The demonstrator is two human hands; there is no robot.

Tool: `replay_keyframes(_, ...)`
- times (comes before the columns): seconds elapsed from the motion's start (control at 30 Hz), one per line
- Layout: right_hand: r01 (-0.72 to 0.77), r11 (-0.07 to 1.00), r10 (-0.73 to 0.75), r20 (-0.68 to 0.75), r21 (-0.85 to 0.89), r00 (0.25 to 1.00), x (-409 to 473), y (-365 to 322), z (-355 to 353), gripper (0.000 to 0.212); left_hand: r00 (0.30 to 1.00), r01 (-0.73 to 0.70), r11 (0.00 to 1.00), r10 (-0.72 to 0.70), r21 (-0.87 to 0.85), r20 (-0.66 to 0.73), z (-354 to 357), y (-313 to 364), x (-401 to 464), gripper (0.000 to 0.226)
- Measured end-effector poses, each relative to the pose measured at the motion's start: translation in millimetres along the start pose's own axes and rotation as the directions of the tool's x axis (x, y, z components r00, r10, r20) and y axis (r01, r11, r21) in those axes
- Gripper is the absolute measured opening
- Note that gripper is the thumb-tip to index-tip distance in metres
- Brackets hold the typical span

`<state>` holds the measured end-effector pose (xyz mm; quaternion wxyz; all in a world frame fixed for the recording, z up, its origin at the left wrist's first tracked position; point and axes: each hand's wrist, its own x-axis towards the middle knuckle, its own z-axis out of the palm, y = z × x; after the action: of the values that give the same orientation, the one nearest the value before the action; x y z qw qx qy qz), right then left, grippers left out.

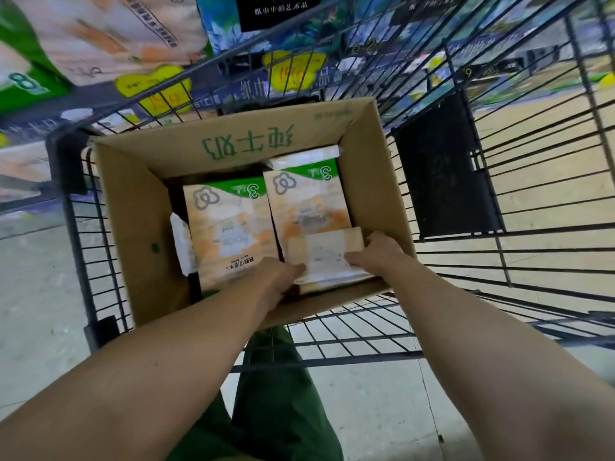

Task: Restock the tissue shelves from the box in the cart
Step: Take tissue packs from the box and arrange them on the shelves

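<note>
An open cardboard box (139, 207) with green print sits in the wire cart (532, 181). Inside lie tissue packs with green tops and orange-white fronts: one on the left (229, 227), one on the right (306, 201). A pale tissue pack (324, 254) stands tilted at the box's near right corner. My left hand (278, 277) grips its left edge and my right hand (376, 252) grips its right edge. A thin white pack (181, 241) stands on edge by the box's left wall.
Store shelves with large tissue packs (100, 34) and yellow price tags (153, 88) run beyond the cart at the top left. A black plastic panel (446, 168) hangs on the cart's mesh to the right. Pale floor lies to the left and below.
</note>
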<state>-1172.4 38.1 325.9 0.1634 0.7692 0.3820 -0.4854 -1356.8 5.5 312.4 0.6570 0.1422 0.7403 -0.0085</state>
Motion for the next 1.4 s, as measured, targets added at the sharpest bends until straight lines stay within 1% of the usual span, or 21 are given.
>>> replay_keyframes(0.1, -0.031, 0.981, 0.016, 0.076, 0.192, 0.997, -8.5, -2.6, -4.1, 0.039, 0.995, 0.070, 0.988, -0.059, -0.139, 0.086, -11.3, 2.0, -10.3, 0.034)
replay_keyframes(0.17, -0.044, 0.950, -0.002, 0.147, 0.308, 0.989, -15.8, -7.7, -4.9, 0.027, 0.987, 0.077, 0.974, -0.044, -0.213, 0.154, -22.3, 3.8, -16.0, 0.027)
replay_keyframes(0.23, -0.047, 0.894, -0.036, 0.176, 0.445, 0.984, -23.5, -17.0, -3.4, 0.028, 0.985, 0.030, 0.972, 0.011, -0.232, 0.173, -36.5, 5.7, -20.5, 0.023)
replay_keyframes(0.3, -0.040, 0.843, -0.071, 0.184, 0.536, 0.980, -29.6, -29.9, -1.5, 0.034, 0.986, -0.042, 0.963, 0.084, -0.264, 0.147, -54.1, 9.7, -27.6, 0.023)
replay_keyframes(0.4, -0.036, 0.823, -0.089, 0.191, 0.567, 0.977, -45.8, -60.7, -0.8, 0.047, 0.975, -0.155, 0.947, 0.193, -0.281, 0.114, -88.2, 16.1, -49.7, 0.023)
replay_keyframes(0.47, 0.032, 0.841, -0.143, 0.165, 0.539, 0.976, -59.5, -86.8, -1.5, 0.058, 0.960, -0.222, 0.924, 0.262, -0.312, 0.093, -115.2, 19.4, -67.7, 0.029)
replay_keyframes(0.53, 0.123, 0.833, -0.220, 0.120, 0.539, 0.968, -80.5, -116.0, -0.8, 0.056, 0.941, -0.311, 0.892, 0.338, -0.329, 0.027, -145.6, 20.5, -84.3, 0.031)
replay_keyframes(0.63, 0.263, 0.789, -0.341, 0.039, 0.555, 0.939, -118.5, -164.7, 6.3, 0.049, 0.884, -0.452, 0.816, 0.463, -0.360, -0.062, -199.9, 16.6, -114.6, 0.032)
replay_keyframes(0.7, 0.381, 0.728, -0.444, -0.031, 0.570, 0.895, -148.7, -202.0, 17.4, 0.043, 0.853, -0.514, 0.782, 0.510, -0.352, -0.112, -243.5, 8.9, -137.5, 0.032)
replay_keyframes(0.77, 0.482, 0.663, -0.551, -0.062, 0.572, 0.832, -183.8, -243.9, 37.3, 0.039, 0.824, -0.561, 0.740, 0.545, -0.372, -0.158, -294.1, -3.6, -159.2, 0.024)
replay_keyframes(0.8, 0.537, 0.630, -0.609, -0.073, 0.562, 0.790, -203.1, -266.2, 51.0, 0.045, 0.808, -0.581, 0.707, 0.559, -0.402, -0.185, -320.6, -11.7, -168.5, 0.020)
replay_keyframes(0.87, 0.619, 0.569, -0.696, -0.085, 0.541, 0.713, -244.8, -309.8, 83.8, 0.077, 0.774, -0.623, 0.630, 0.584, -0.464, -0.247, -374.5, -35.4, -187.6, 0.013)
replay_keyframes(0.9, 0.646, 0.546, -0.725, -0.086, 0.533, 0.683, -264.8, -331.4, 103.7, 0.087, 0.754, -0.647, 0.593, 0.592, -0.479, -0.286, -402.6, -51.3, -195.9, 0.016)
replay_keyframes(0.93, 0.679, 0.522, -0.752, -0.099, 0.516, 0.652, -288.3, -353.0, 127.5, 0.085, 0.732, -0.671, 0.559, 0.603, -0.487, -0.316, -431.0, -69.1, -204.5, 0.022)
replay_keyframes(1.0, 0.720, 0.497, -0.788, -0.095, 0.485, 0.608, -333.4, -392.7, 179.6, 0.064, 0.700, -0.709, 0.518, 0.600, -0.478, -0.387, -489.0, -111.9, -219.1, 0.034)
replay_keyframes(1.03, 0.733, 0.484, -0.809, -0.075, 0.478, 0.583, -352.7, -412.3, 207.1, 0.058, 0.682, -0.729, 0.500, 0.590, -0.468, -0.432, -517.3, -136.9, -227.3, 0.036)
replay_keyframes(1.2, 0.781, 0.413, -0.904, 0.106, 0.468, 0.414, -447.6, -502.3, 326.0, 0.038, 0.575, -0.818, 0.364, 0.502, -0.445, -0.646, -647.7, -252.9, -271.1, 0.046)
replay_keyframes(1.23, 0.789, 0.410, -0.910, 0.143, 0.458, 0.389, -466.2, -515.9, 343.7, 0.037, 0.554, -0.832, 0.341, 0.474, -0.438, -0.684, -669.3, -271.6, -281.3, 0.042)
replay_keyframes(1.3, 0.816, 0.396, -0.918, 0.200, 0.421, 0.342, -494.7, -544.1, 376.9, 0.045, 0.514, -0.856, 0.310, 0.432, -0.413, -0.742, -708.8, -303.3, -296.6, 0.034)
replay_keyframes(1.33, 0.828, 0.385, -0.921, 0.231, 0.409, 0.314, -507.6, -557.6, 391.7, 0.042, 0.492, -0.869, 0.293, 0.421, -0.400, -0.762, -725.7, -315.1, -303.6, 0.031)
replay_keyframes(1.4, 0.845, 0.337, -0.932, 0.272, 0.415, 0.239, -533.2, -585.0, 417.3, 0.024, 0.463, -0.885, 0.260, 0.399, -0.386, -0.791, -758.0, -336.0, -315.3, 0.029)
